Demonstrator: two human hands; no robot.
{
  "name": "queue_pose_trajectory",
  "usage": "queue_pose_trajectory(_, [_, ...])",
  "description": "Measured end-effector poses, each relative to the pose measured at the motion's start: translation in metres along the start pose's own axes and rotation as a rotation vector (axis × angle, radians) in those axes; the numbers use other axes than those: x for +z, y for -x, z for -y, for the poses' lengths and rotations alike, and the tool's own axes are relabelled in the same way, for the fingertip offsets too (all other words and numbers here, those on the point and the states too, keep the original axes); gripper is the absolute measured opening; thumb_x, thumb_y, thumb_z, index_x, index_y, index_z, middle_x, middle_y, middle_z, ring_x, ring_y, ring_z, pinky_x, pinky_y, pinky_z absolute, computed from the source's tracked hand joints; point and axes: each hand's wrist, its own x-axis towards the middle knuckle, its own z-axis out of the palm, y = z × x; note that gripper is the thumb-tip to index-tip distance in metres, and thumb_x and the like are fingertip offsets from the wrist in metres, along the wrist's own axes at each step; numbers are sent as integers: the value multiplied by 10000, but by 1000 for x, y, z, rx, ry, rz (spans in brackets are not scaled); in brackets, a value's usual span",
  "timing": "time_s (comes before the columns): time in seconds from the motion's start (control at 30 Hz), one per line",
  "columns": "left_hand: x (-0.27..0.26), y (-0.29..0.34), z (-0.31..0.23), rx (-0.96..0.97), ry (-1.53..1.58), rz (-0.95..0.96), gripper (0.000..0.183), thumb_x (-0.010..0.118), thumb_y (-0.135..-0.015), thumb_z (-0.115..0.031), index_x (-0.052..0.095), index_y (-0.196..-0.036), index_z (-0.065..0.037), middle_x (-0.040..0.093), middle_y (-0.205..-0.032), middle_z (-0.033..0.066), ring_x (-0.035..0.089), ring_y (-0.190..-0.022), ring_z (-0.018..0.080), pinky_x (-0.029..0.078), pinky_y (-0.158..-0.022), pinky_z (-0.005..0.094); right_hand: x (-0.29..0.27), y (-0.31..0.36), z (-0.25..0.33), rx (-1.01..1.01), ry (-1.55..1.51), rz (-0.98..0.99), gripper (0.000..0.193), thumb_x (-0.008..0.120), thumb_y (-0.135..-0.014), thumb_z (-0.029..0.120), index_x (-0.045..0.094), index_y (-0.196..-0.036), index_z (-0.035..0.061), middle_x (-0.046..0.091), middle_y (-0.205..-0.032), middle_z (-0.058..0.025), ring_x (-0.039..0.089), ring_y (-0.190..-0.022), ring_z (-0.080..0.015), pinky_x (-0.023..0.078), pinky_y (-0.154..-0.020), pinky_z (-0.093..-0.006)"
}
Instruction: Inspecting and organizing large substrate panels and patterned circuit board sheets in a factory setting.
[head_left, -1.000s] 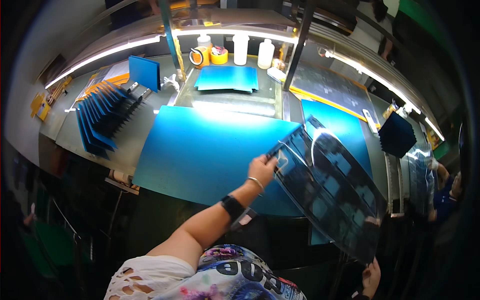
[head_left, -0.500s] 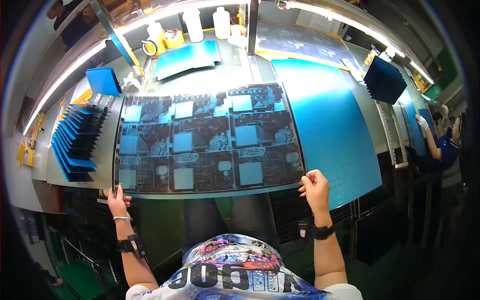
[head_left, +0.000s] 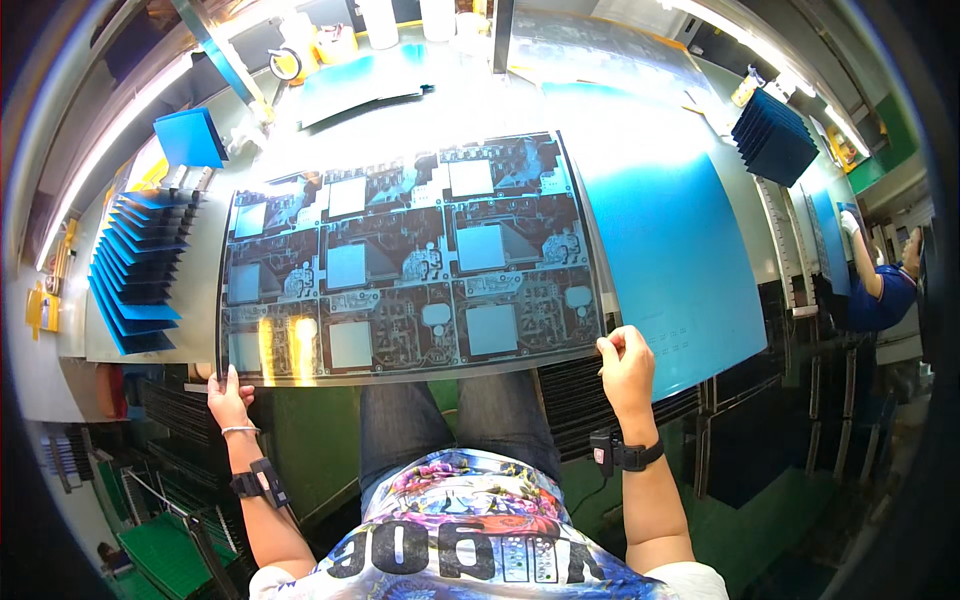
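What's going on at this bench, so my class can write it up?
A person at a grey bench holds a dark, see-through, patterned rectangular sheet by its near corners, the left hand at one and the right hand at the other. To its right lies a large, flat blue panel; to its left, thin blue panels stand in a row.

Left hand point(head_left: 230, 405) is pinching at roughly 8 o'clock, thumb pointing up. Right hand point(head_left: 628, 375) is curled into a pinch near 4. Left forearm point(head_left: 268, 515) slants in from 7ish, right forearm point(head_left: 653, 505) from 5.
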Motion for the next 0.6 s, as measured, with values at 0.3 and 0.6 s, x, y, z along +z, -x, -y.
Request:
queue_pose_trajectory(0.3, [3, 1, 1, -5, 22, 11, 97, 611, -894, -180, 550, -923, -111, 555, -685, -28, 545, -469, 65, 416, -385, 182, -4, 0, 2, 140, -52, 47, 168, 664, -776, 77, 508, -770, 14, 555, -707, -118, 553, -640, -303, 442, -585, -395])
queue_pose_trajectory(0.6, [-13, 8, -19, -55, 4, -120, 251, 600, -890, -157, 546, -1076, 4, 571, -750, 33, 591, -536, 120, 469, -433, 226, 15, -2, 24, 175, -218, 105, 115, 602, -814, 39, 494, -789, 9, 521, -656, -103, 580, -557, -214, 456, -516, -339])
